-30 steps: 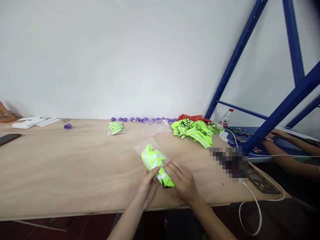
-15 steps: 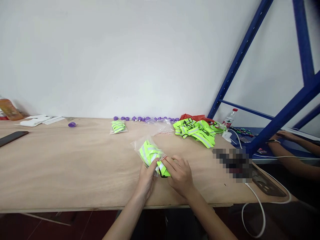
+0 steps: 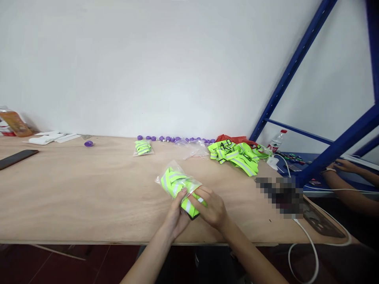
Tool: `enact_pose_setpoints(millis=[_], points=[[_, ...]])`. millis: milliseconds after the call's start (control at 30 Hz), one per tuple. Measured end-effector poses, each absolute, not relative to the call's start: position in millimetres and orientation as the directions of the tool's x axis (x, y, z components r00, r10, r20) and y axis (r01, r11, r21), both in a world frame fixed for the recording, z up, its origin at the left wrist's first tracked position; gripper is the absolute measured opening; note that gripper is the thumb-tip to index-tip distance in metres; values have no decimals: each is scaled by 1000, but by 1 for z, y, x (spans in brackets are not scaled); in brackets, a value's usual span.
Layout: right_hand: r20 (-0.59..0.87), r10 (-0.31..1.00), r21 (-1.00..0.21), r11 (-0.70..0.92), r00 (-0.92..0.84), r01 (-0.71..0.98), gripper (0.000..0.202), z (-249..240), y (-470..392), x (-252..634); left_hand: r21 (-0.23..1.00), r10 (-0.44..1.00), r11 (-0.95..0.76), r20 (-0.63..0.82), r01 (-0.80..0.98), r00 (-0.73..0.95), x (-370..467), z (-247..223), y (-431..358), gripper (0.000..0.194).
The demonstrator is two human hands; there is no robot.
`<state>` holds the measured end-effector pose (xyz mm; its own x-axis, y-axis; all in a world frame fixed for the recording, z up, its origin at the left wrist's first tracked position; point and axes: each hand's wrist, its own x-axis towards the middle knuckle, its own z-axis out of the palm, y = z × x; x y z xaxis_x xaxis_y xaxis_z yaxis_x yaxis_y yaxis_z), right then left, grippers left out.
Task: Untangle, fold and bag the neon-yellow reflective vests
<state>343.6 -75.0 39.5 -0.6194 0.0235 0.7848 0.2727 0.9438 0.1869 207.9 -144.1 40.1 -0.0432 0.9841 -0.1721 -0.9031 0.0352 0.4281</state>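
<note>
A clear plastic bag (image 3: 169,169) holds most of a folded yellow-green reflective strap (image 3: 189,206), whose near end with a black edge sticks out of the bag's mouth. My left hand (image 3: 177,217) is closed around the bag and strap from the left, thumb on top. On the other side, my right hand (image 3: 212,207) has its fingers at the bag's mouth, pressed on the strap; some fingertips are hidden by the plastic. Farther back lies a packed bag of the same strap (image 3: 143,147). To the right is a loose pile of reflective straps (image 3: 235,156) with black buckles.
Flat clear bags (image 3: 194,149) lie before a row of small purple items (image 3: 168,139) along the wall. A red bag (image 3: 237,139), a water bottle (image 3: 277,141) and blue shelf frame (image 3: 293,71) stand right. A dark phone-like slab (image 3: 18,158) lies left. A co-worker's arm (image 3: 345,185) shows far right.
More of the strap's near end shows outside the bag, and the bag lies more tilted. My right fingers have shifted along its mouth. The camera view has turned slightly left.
</note>
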Motion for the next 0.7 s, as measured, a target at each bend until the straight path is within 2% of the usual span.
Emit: enact_pose_setpoints(millis=[133, 233, 300, 367, 500, 600, 700], points=[[870, 170, -53, 965, -463, 255, 50, 26, -83, 341, 482, 981, -40, -145, -875, -125, 208, 41, -144, 37], [859, 184, -124, 980, -478, 154, 56, 22, -88, 339, 539, 947, -153, -159, -828, -279, 207, 46, -142, 40], [845, 149, -100, 987, -514, 123, 56, 26, -89, 339, 551, 930, -202, -152, -810, -335, 207, 47, -142, 45], [849, 107, -26, 986, -517, 162, 51, 33, -87, 340, 551, 940, -203, -121, -810, -318, 209, 48, -144, 50], [905, 86, 94, 915, -417, 393, 30, 48, -87, 342, 565, 968, -171, -56, -807, -245, 214, 48, -152, 52], [919, 98, 113, 862, -381, 495, 25, 54, -94, 340, 605, 969, -174, -38, -777, -246, 215, 53, -157, 52], [906, 136, 64, 893, -402, 445, 27, 53, -104, 337, 656, 968, -187, -6, -732, -252, 212, 59, -159, 53]])
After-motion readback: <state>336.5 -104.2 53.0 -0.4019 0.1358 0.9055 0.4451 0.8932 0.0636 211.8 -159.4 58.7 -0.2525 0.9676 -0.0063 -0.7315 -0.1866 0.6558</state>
